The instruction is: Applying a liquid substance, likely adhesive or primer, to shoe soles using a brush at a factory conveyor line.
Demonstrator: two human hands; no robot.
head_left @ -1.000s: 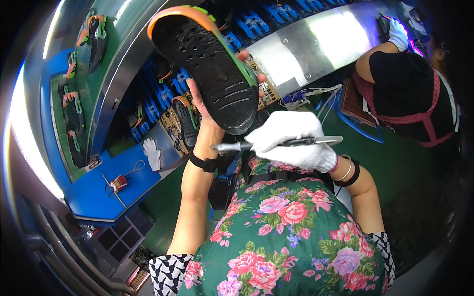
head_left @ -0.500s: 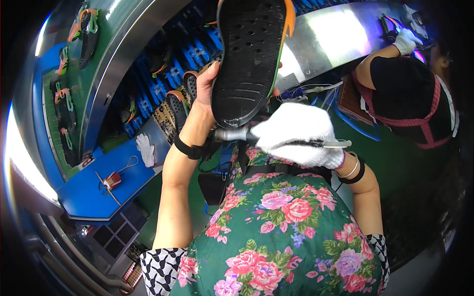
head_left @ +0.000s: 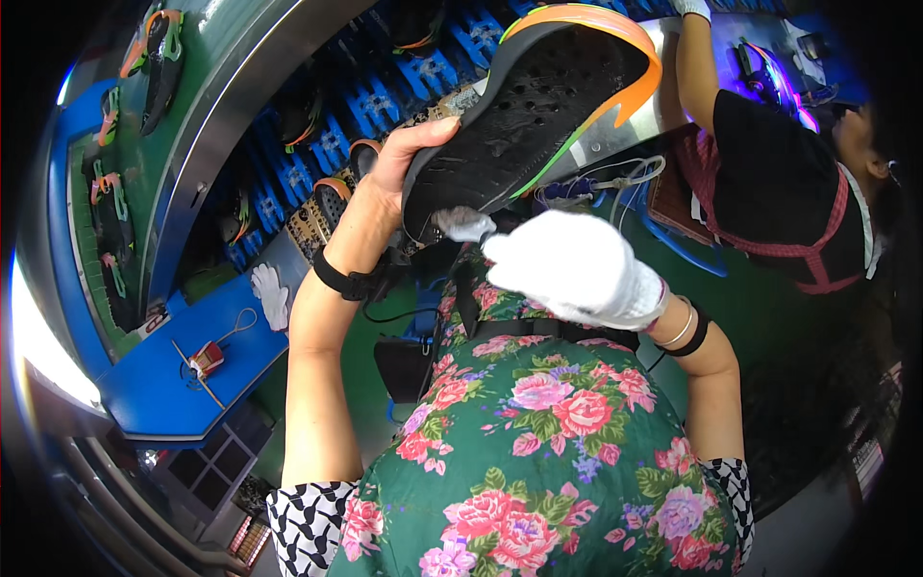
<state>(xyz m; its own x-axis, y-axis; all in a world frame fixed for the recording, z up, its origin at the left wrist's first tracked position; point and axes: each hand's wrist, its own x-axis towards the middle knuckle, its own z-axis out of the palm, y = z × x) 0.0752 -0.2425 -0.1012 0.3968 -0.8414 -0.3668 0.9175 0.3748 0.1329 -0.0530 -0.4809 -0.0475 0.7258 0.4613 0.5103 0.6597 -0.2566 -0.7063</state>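
Note:
Raised in front of me is a black shoe sole dotted with holes, its rim orange and green, tilted with the orange end to the upper right. My bare left hand is closed on its left edge, thumb along the near side; the other fingers are hidden behind it. In a white knitted glove, my right hand grips a brush. The brush's pale, blurred head touches the sole's lower end. Most of its handle is covered by the glove.
Two dark perforated shoe pieces with orange rims, one of them a shoe piece, lie beyond my left forearm. On a blue table are a red-bodied tool and a white glove. A co-worker sits at right by a metal-edged line.
The sole has tipped and turned, bringing its orange end into view at the upper right. The brush has come up from below the sole onto its lower end. The co-worker's arm has swung left.

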